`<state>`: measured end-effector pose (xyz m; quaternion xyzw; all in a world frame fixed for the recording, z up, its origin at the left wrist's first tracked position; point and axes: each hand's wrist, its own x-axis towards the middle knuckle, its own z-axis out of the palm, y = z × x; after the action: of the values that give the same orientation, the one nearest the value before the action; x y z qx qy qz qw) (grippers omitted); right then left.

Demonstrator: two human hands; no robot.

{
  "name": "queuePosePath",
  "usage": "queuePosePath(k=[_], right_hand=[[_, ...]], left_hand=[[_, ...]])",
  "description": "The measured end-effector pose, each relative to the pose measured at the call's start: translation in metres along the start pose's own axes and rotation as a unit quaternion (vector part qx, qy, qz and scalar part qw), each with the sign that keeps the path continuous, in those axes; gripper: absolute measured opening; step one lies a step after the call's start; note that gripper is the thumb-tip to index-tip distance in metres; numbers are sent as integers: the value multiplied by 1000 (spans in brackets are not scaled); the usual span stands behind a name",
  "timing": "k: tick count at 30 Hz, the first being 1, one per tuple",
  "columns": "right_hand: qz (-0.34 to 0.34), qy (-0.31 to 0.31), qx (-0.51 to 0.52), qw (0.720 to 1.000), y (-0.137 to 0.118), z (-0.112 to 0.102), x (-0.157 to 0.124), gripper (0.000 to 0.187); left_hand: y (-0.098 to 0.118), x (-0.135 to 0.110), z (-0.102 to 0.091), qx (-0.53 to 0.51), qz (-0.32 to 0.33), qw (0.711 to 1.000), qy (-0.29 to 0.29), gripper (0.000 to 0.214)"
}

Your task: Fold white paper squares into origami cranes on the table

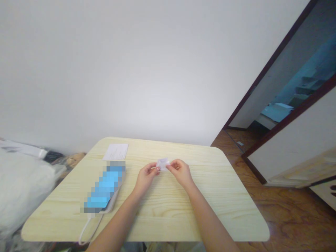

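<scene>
Taking the tabletop as a clock face, going left to right: got a white, plastic-looking heap past 9 o'clock, just off the pale wood-grain table. Seeing a looped white cord at 8, running from the near end of a pixelated bluish slab at 9, too blocky to identify. Spotting a white printed card at 11, lying flat, print too small to read. Next, around 12, found the left hand pinching the left edge of a small whitish piece between thumb and fingers. Matched at 1 by the right hand, pinching the right edge the same way. Can't tell paper from film there, tbh. Finishing with brown wood floor at 3 and a dark-framed doorway at 2.
</scene>
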<state>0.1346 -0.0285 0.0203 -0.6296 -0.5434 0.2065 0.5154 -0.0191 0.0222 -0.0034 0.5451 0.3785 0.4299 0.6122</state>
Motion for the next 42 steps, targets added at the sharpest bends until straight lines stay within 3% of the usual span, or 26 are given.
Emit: queuePosePath(k=[5,14,19,24,33,42], right_hand=[[-61,4,-7,998,2,-1,1,10],[-75,2,-4,997,-5,-5,1,10],[-62,-7,-3,998,-6,-4,0,14],[-64,-12,-4,998,-8,-3,0,13],[-52,-24,18,998,-6,-3,0,8],[-85,-59,-13,995,-17,-7,-3,14]], left_hand=[[-4,1,0,1,2,999,-45,40],[3,-4,4,20,-5,994,-108,34],[10,-7,6,67,19,995,-72,24],[13,-9,5,103,31,991,-73,31],[11,-9,7,43,-6,995,-95,31],[9,-7,7,40,5,997,-69,29]])
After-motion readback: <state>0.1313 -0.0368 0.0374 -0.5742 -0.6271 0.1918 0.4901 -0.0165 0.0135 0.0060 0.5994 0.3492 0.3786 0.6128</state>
